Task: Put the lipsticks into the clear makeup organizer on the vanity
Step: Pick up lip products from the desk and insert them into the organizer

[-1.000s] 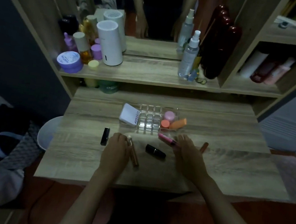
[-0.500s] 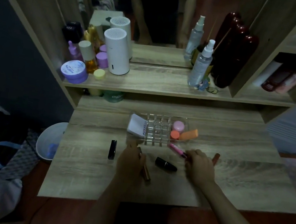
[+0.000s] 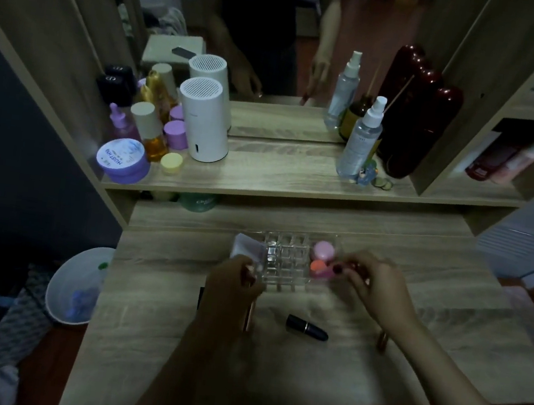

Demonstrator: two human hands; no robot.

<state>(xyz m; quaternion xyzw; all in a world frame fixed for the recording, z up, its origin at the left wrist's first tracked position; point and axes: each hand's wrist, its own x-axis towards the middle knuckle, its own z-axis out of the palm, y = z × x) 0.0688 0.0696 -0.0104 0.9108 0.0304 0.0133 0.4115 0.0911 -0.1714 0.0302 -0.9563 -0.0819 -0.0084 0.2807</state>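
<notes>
The clear makeup organizer [image 3: 285, 262] stands mid-vanity, its grid slots looking empty; a pink jar [image 3: 323, 250] and an orange jar [image 3: 317, 266] sit in its right part. My left hand [image 3: 231, 286] is shut on a rose-gold lipstick [image 3: 249, 315], held upright at the organizer's front-left corner. My right hand [image 3: 373, 284] pinches a pink lipstick [image 3: 357, 268], blurred, at the organizer's right end. A black lipstick [image 3: 307, 327] lies on the tabletop between my arms. A reddish lipstick [image 3: 382, 341] peeks out beside my right forearm. Another dark lipstick [image 3: 200, 297] is mostly hidden behind my left hand.
A white compact [image 3: 246, 245] leans at the organizer's left. The upper shelf carries a white cylinder [image 3: 203, 122], a purple jar [image 3: 123, 159], a spray bottle [image 3: 360, 140] and a dark red case [image 3: 413, 113] before a mirror. A white bin [image 3: 78, 286] stands on the floor left.
Both hands have lifted their lipsticks off the tabletop and moved forward to the organizer. The view has shifted closer and downward.
</notes>
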